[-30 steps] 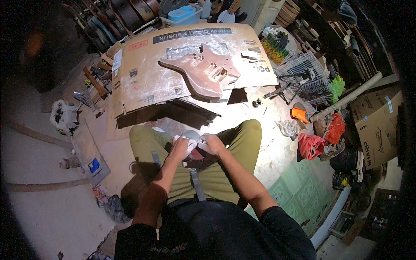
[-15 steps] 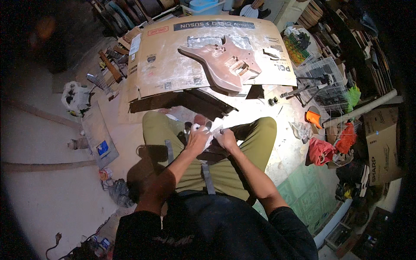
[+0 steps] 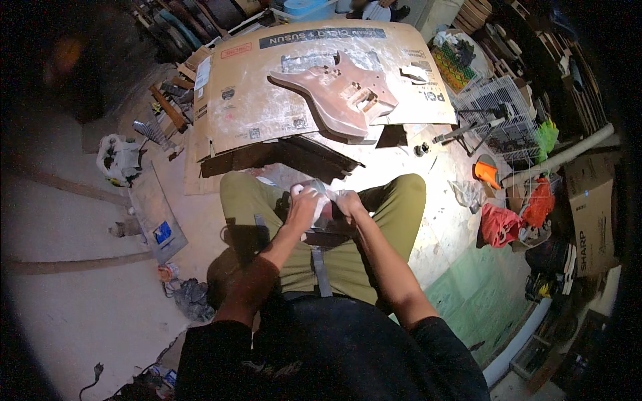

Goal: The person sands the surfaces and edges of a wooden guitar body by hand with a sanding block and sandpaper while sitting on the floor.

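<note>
Between my knees, my left hand (image 3: 305,204) and my right hand (image 3: 346,203) are close together with fingers curled. Both grip a whitish crumpled sheet (image 3: 322,200); whether it is paper or cloth I cannot tell. Fingers cover most of it. Beyond my knees, a reddish-brown electric guitar body (image 3: 328,110) lies flat with its cut cavities facing up. Under it, a dusty cardboard sheet (image 3: 234,117) covers a low support. Neither hand touches the guitar body.
A small whitish piece (image 3: 414,73) lies on the cardboard's right part. To the right are a wire rack (image 3: 505,110), an orange object (image 3: 488,175), a red plastic bag (image 3: 500,225) and a cardboard box (image 3: 585,220). A white plastic container (image 3: 120,160) stands at left.
My hands have shifted slightly and turned around the whitish sheet, which now shows less between them. The view has tilted a little; the guitar body stays put on the cardboard.
</note>
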A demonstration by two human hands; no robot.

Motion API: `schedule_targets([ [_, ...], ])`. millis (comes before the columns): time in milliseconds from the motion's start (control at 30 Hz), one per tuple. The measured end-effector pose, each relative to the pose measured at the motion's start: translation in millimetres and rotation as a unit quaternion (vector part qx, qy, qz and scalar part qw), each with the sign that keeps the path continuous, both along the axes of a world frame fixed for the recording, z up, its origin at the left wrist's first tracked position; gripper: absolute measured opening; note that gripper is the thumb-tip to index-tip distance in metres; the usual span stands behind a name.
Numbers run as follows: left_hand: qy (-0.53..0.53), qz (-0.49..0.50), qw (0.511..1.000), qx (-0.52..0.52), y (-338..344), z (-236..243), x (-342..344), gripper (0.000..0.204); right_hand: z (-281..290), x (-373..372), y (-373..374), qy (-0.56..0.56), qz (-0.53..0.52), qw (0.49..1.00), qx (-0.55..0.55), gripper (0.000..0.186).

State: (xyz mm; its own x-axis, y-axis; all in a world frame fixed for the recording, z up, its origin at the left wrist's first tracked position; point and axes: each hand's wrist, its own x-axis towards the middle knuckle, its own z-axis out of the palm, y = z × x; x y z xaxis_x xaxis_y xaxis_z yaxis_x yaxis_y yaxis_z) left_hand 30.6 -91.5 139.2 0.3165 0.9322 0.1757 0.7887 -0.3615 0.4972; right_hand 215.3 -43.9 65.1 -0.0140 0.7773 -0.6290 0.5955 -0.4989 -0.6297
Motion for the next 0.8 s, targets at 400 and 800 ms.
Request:
schedule_targets([
  [400, -0.199, 0.081, 0.971, 0.101, -8.4, 51.3, 19.3, 0.008, 8.9, 13.1, 84.8, -0.127, -0.296, 0.945, 0.061, 0.048],
  [800, -0.414, 0.15, 0.889, -0.127, 14.0, 41.3, 46.3, 0.034, 83.4, 39.5, 79.9, 0.196, -0.222, 0.934, 0.199, 0.033],
])
